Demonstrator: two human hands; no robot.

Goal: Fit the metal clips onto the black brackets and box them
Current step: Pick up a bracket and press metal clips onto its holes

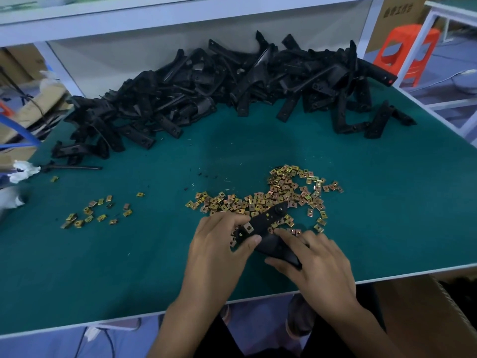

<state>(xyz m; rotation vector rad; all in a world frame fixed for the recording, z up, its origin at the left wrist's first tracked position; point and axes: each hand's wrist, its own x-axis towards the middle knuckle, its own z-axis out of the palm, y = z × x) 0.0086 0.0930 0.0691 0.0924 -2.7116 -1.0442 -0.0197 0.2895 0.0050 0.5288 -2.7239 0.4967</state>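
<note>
Both hands curl round one black bracket [268, 220], held low over the loose metal clips [284, 187] at the front of the green surface [154, 254]. The left hand [219, 244] pinches one end beside a clip [248, 228] that seems, as far as the blur allows, only partly seated, and the right hand [317, 262] grips the lower arm. If the left thumb pushes off-line, that clip could skew or spring off into the pile.

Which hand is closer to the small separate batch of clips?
Left. The left hand grips the bracket to the right of the small batch of clips; the right hand holds the bracket's other end, farther right.
</note>
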